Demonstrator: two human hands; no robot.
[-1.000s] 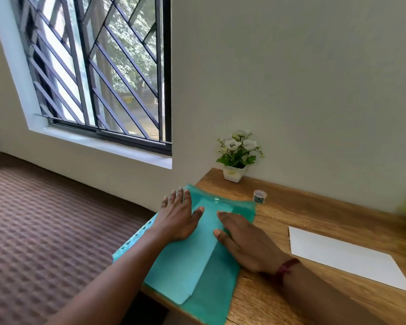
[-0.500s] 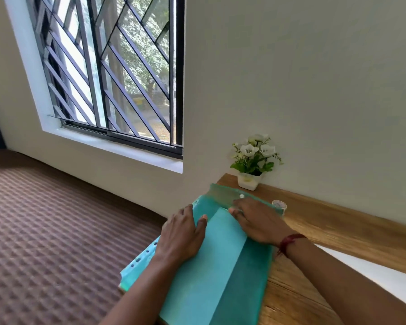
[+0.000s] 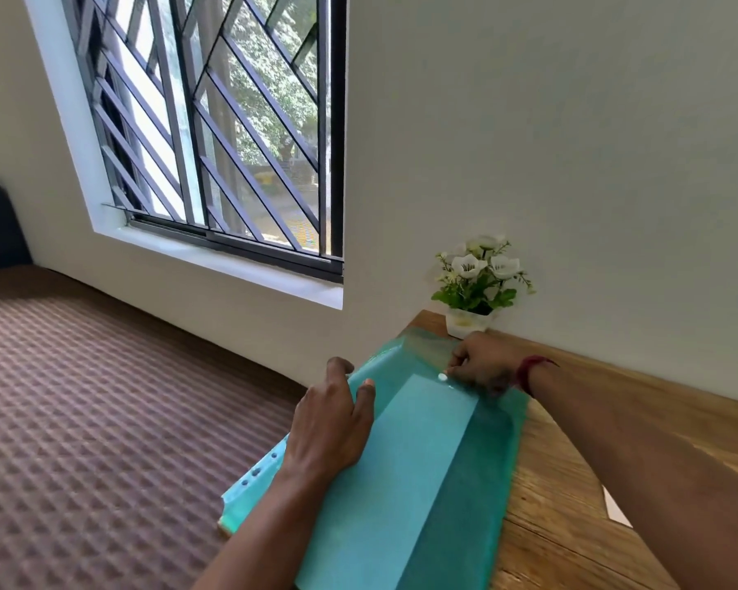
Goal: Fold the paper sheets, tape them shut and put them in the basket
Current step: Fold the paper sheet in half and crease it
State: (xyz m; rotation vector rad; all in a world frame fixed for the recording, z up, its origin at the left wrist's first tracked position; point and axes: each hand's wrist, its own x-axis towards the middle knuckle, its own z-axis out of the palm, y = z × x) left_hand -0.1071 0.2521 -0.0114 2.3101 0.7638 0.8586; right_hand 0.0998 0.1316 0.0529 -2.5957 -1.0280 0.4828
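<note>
A translucent green plastic folder point(image 3: 465, 483) lies on the left end of the wooden desk point(image 3: 563, 496), with a pale paper sheet point(image 3: 405, 474) showing through it. My left hand point(image 3: 335, 423) rests flat on the folder's left side, fingers reaching over its edge. My right hand point(image 3: 480, 364) is at the folder's far end, fingers curled and pinching the flap beside its white snap button point(image 3: 442, 376). A sliver of a white paper sheet point(image 3: 616, 511) shows past my right forearm. No basket is in view, nor any tape.
A small white pot of white flowers point(image 3: 478, 287) stands in the desk's far left corner against the wall. The folder's punched strip point(image 3: 256, 474) hangs over the desk's left edge. Brown textured floor point(image 3: 103, 419) lies to the left, below a barred window point(image 3: 214, 121).
My right hand slid from the middle of the folder up to its far end and curled at the snap button. The camera turned left, so the white sheet is nearly out of view.
</note>
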